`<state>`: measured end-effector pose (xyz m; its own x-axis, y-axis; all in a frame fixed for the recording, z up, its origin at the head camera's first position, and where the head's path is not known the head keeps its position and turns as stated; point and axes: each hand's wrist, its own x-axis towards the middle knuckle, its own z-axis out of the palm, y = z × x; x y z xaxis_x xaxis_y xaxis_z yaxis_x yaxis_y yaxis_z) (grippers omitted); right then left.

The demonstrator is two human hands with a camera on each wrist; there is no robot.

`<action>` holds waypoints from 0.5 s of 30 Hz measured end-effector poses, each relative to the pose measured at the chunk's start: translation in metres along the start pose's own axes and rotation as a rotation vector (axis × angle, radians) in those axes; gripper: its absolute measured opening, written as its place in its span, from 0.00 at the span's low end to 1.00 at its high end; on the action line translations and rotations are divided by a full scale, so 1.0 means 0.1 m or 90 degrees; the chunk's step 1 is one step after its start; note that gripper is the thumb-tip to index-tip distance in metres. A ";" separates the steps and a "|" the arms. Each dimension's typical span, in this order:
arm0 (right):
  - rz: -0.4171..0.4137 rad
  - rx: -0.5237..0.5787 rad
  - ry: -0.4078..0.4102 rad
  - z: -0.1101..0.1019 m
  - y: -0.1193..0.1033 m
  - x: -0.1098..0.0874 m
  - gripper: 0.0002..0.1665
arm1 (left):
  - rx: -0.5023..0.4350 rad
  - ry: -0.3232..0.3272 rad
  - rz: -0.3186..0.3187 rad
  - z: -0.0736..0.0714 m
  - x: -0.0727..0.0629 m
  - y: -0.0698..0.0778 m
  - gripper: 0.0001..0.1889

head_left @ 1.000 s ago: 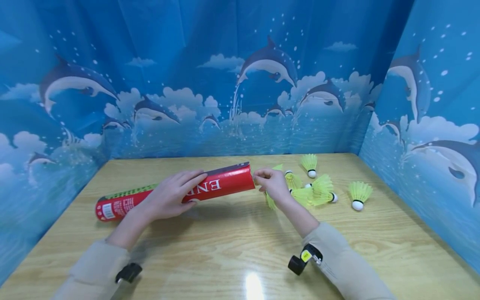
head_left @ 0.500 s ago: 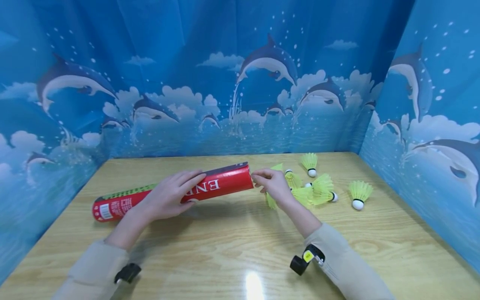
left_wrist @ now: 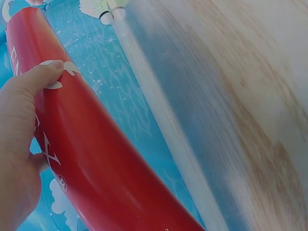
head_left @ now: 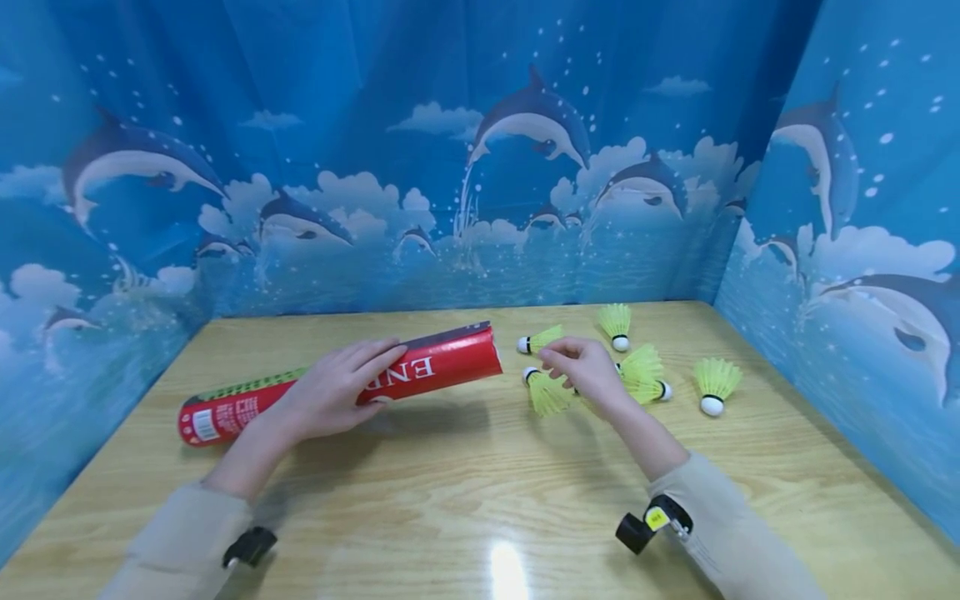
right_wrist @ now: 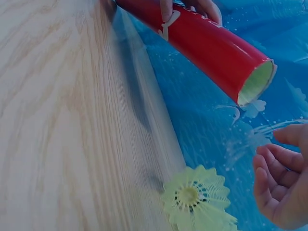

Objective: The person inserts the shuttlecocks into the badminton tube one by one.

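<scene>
Red tube [head_left: 431, 363] at eight o'clock, shuttlecocks [head_left: 548, 397] at four.
Head view: left hand [head_left: 339, 390] grips mid-tube; right hand [head_left: 588, 368] hovers, fingers loosely curled, holding nothing. Left wrist view: thumb [left_wrist: 44, 76] at ten, across glossy wall; I'd judge it light, stiff, slightly slippery. Right wrist view: open mouth [right_wrist: 257, 83] at two; I'd hold behind that rim. Skirts [right_wrist: 188, 211] look fragile; I'd pinch the tips.
</scene>
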<state>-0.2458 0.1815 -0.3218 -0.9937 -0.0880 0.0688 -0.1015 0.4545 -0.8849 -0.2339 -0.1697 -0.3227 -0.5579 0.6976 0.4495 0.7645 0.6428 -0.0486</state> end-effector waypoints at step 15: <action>0.034 -0.061 0.038 -0.48 0.29 -0.19 0.20 | 0.004 -0.009 -0.009 0.00 -0.01 0.02 0.47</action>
<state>-0.2321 0.2391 -0.3267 -0.9985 -0.0094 0.0532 -0.0498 0.5404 -0.8400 -0.2321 -0.1696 -0.3232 -0.5739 0.6925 0.4372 0.7543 0.6548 -0.0471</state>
